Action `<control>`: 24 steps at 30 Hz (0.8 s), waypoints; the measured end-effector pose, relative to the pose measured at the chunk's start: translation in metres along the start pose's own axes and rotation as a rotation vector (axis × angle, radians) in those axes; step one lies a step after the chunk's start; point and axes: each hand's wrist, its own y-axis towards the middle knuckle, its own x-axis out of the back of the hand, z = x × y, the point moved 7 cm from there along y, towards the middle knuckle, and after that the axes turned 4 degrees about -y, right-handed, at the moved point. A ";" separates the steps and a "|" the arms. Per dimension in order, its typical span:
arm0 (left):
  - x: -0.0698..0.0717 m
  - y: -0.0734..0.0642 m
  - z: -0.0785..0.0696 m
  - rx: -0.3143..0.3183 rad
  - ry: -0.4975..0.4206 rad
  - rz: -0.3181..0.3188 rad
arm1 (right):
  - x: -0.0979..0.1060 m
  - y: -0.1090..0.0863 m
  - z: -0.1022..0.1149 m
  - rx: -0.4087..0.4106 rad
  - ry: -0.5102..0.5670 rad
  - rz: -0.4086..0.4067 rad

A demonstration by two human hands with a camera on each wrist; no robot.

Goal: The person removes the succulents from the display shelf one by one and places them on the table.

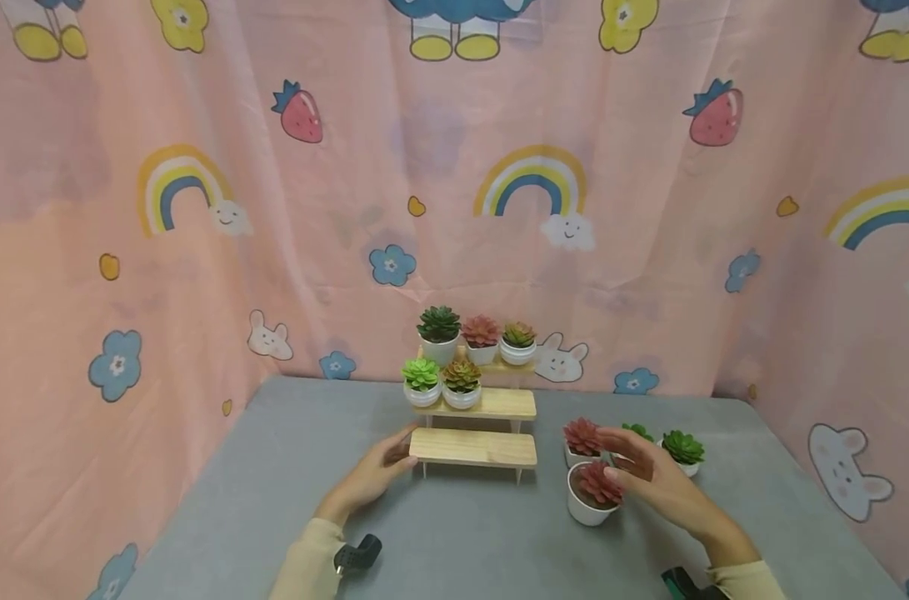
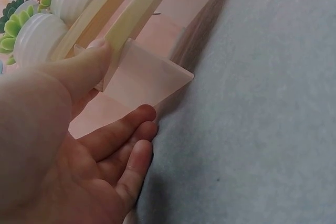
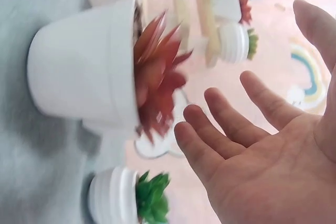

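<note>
A three-step wooden display stand with clear legs stands at the table's back middle. My left hand is at the left end of its lowest step; in the left wrist view the thumb touches the plank's end, and the other fingers extend beside the clear leg. At right, my right hand hovers with spread fingers beside a red potted succulent, holding nothing. Another red succulent stands just behind that one. Two green succulents are farther back, one partly hidden by the hand.
On the top step are a dark green succulent, a pink-red one and a green-red one. The middle step bears a bright green and a brownish one at its left. A patterned pink curtain hangs behind the grey table.
</note>
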 end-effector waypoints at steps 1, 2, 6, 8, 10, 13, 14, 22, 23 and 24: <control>0.000 0.001 0.000 -0.002 -0.003 0.002 | -0.001 0.001 0.003 0.002 -0.003 -0.002; 0.000 0.001 0.001 -0.004 -0.006 0.007 | -0.002 0.002 0.007 0.005 0.003 -0.004; 0.000 0.002 0.002 -0.002 -0.016 0.018 | -0.010 0.008 0.023 0.071 0.038 -0.014; 0.002 0.002 0.001 -0.001 -0.020 0.013 | -0.016 0.013 0.031 0.109 0.069 -0.011; 0.002 0.001 0.001 0.002 -0.024 0.010 | -0.025 0.018 0.037 0.120 0.093 -0.002; 0.001 0.000 0.001 0.002 -0.029 0.015 | -0.037 0.027 0.043 0.117 0.103 0.004; 0.001 0.000 0.002 0.003 -0.029 0.016 | -0.041 0.031 0.045 0.117 0.097 0.002; 0.001 -0.001 -0.002 -0.001 0.004 0.006 | -0.070 0.059 0.051 0.092 0.132 -0.013; 0.002 -0.001 -0.002 0.002 0.006 0.001 | -0.073 0.063 0.052 0.076 0.141 -0.011; 0.003 -0.002 -0.003 0.004 0.009 -0.005 | -0.075 0.066 0.052 0.056 0.147 -0.011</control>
